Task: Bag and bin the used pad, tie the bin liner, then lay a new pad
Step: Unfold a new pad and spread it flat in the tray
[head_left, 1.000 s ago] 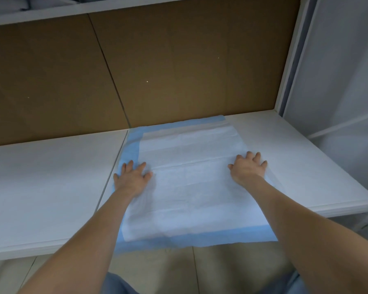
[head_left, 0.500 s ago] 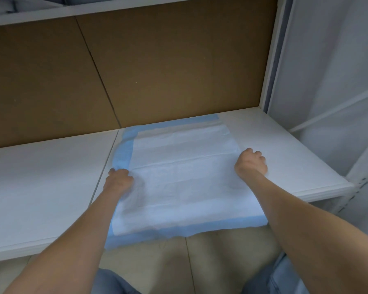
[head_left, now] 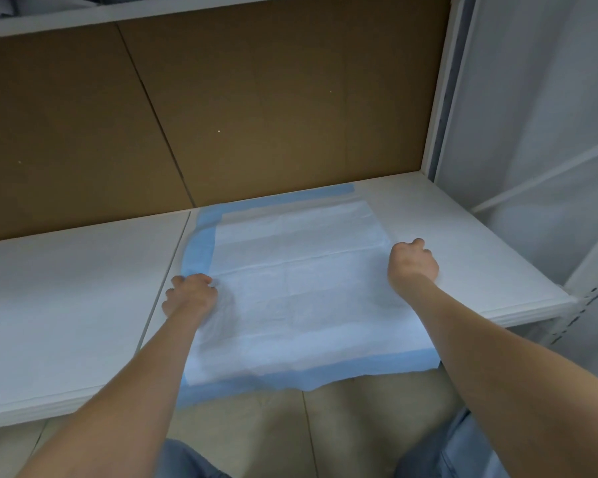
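While we look down through the head view, our left hand [head_left: 190,294] curls its fingers round the left edge of the pad [head_left: 301,298], and our right hand [head_left: 413,263] is bunched on the right edge, gripping it too as far as we can see. The pad lies flat between our hands on the white shelf [head_left: 66,305]. Its far edge meets the brown cardboard back panel [head_left: 256,115] beyond our knuckles, and its near blue border droops off the shelf front between our forearms. We judge it light, thin and floppy, with a slick backing that slides easily and a tissue face that could tear. We would hold it at the side borders and pull evenly with both hands, so it lies taut and square.
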Action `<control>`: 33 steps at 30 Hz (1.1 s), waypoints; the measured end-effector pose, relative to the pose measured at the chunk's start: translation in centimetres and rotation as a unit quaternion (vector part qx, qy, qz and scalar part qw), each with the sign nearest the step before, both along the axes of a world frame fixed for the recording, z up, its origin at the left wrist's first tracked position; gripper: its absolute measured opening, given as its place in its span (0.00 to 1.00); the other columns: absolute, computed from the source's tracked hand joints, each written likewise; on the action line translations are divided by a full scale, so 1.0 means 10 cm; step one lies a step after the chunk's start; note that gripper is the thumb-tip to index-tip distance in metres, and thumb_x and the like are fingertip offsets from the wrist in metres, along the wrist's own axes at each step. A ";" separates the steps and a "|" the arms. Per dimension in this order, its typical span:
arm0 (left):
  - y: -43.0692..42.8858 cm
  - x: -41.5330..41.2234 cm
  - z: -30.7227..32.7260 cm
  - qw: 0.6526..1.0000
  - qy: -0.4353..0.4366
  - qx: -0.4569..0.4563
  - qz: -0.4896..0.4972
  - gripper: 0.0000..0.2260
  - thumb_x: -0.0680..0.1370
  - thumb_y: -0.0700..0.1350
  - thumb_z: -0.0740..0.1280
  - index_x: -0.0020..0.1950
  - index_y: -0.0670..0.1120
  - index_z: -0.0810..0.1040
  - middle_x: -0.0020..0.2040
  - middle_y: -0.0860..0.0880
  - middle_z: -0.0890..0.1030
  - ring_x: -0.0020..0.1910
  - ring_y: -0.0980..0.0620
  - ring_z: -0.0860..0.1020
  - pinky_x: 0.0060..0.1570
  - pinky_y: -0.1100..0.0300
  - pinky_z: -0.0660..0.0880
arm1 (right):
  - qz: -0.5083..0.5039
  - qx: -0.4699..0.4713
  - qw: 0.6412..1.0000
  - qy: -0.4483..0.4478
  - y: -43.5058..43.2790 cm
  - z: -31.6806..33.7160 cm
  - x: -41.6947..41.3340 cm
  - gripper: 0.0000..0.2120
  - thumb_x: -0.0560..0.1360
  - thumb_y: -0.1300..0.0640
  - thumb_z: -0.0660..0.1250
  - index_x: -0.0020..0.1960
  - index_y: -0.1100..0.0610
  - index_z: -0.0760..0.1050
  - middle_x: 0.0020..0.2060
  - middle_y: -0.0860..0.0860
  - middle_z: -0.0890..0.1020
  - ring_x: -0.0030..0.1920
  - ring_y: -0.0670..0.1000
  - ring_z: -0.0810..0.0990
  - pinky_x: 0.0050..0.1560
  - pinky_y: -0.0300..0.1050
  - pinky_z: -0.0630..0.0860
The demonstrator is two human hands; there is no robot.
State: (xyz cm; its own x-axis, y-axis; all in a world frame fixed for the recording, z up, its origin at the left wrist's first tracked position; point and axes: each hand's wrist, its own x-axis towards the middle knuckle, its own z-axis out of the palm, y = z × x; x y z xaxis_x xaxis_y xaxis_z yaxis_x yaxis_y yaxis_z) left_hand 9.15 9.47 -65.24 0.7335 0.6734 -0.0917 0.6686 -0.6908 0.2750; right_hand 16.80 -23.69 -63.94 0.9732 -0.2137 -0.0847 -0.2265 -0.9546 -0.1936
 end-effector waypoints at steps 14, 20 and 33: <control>0.12 0.44 0.09 0.996 -0.034 -0.062 0.049 0.21 0.79 0.45 0.59 0.71 0.41 0.62 0.65 0.35 0.70 0.64 0.36 0.70 0.62 0.46 0.69 | -0.038 0.171 0.984 -0.020 0.14 0.03 0.46 0.19 0.78 0.52 0.61 0.67 0.56 0.64 0.62 0.59 0.71 0.63 0.61 0.69 0.61 0.55 0.70; 0.15 0.39 0.09 0.997 0.007 -0.025 0.079 0.24 0.77 0.48 0.61 0.71 0.42 0.61 0.66 0.38 0.66 0.66 0.37 0.68 0.64 0.46 0.68 | -0.105 0.115 0.988 -0.004 0.16 -0.03 0.48 0.20 0.76 0.57 0.59 0.67 0.57 0.63 0.65 0.60 0.67 0.65 0.61 0.66 0.63 0.55 0.67; 0.23 0.06 0.18 0.994 0.106 0.028 0.019 0.23 0.76 0.52 0.61 0.69 0.43 0.67 0.57 0.46 0.75 0.54 0.45 0.76 0.48 0.56 0.70 | -0.096 0.064 0.993 0.003 0.10 0.00 0.19 0.22 0.76 0.59 0.61 0.69 0.58 0.62 0.65 0.58 0.66 0.65 0.59 0.66 0.62 0.52 0.68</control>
State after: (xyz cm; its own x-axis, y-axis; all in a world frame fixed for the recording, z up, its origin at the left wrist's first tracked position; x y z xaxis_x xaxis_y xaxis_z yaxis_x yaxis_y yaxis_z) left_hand 9.76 11.80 -63.40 0.6754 0.7087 -0.2037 0.7336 -0.6740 0.0871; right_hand 18.74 -22.71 -63.96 0.9151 -0.3824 -0.1282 -0.4033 -0.8614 -0.3087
